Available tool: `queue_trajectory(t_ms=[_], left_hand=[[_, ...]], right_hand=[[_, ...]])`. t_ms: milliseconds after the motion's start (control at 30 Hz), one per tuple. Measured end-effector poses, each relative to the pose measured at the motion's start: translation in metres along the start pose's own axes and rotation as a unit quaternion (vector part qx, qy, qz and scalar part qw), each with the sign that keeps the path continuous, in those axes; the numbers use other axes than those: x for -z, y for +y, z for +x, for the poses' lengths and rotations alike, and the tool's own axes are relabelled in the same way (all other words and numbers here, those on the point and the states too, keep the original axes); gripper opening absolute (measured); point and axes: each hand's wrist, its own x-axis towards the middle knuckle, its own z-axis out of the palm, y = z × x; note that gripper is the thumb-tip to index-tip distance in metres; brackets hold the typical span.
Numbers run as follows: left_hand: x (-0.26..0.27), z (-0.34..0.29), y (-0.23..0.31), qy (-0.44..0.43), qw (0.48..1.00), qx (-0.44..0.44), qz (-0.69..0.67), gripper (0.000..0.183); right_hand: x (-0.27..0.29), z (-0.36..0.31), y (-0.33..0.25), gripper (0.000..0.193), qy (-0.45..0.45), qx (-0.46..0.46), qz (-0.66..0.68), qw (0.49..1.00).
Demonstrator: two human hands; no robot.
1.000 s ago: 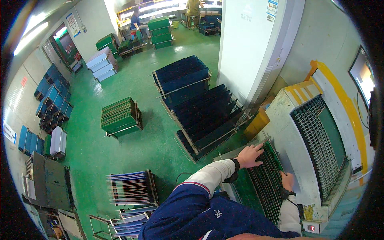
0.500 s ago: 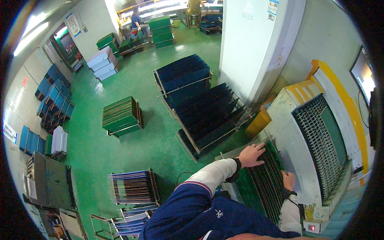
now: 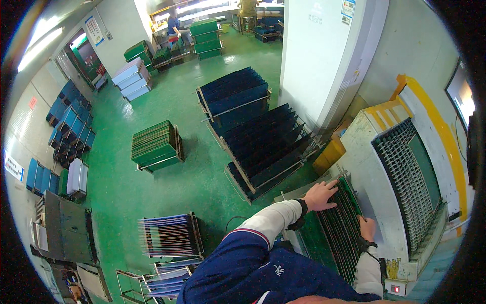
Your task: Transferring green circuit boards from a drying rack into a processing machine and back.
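Observation:
A rack of upright green circuit boards (image 3: 338, 230) stands close in front of me at the lower right, their edges in tight rows. Over the far end of these edges lies my left hand (image 3: 320, 196), fingers spread and resting on the tops. My right hand (image 3: 368, 229) is at the right side of the rack, its fingers curled around the edge of the outermost green board (image 3: 350, 195). Part of that grip is hidden behind the hand. Both forearms have white sleeves and dark bands at the wrists.
Right of the rack is a pale machine with a slanted bed of rollers (image 3: 407, 175). Dark blue board racks (image 3: 263, 137) stand ahead, near a white pillar (image 3: 324, 61). More racks (image 3: 157, 144) stand on the green floor (image 3: 111, 177). Two people (image 3: 174, 28) are far off.
The view has shifted slightly, so the surroundings sit a little further right. A bright green strip of board shows more plainly between my hands. Both hands keep nearly the same places.

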Motion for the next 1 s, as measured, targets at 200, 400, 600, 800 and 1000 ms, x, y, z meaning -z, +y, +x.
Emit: queue_trajectory(t_ms=[200,400,600,800,1000], left_hand=[[-0.002,0.001,-0.001,0.001,1.000,-0.005,0.003,0.070],[-0.001,0.000,0.000,0.003,1.000,-0.002,0.000,0.070],[0.001,0.000,0.000,0.003,1.000,-0.001,0.004,0.069],[0.000,0.001,0.001,0.005,1.000,-0.003,0.013,0.070],[-0.001,0.001,0.000,0.013,1.000,-0.008,0.008,0.069]], right_hand=[[0.007,-0.003,-0.007,0.057,-0.014,-0.025,-0.008,1.000],[0.008,-0.005,-0.009,0.058,-0.012,-0.015,-0.009,1.000],[0.005,-0.003,-0.008,0.058,-0.015,-0.020,-0.006,1.000],[-0.003,0.001,0.005,0.058,0.007,0.000,-0.020,1.000],[0.003,-0.003,-0.006,0.059,-0.003,-0.003,-0.009,1.000]])
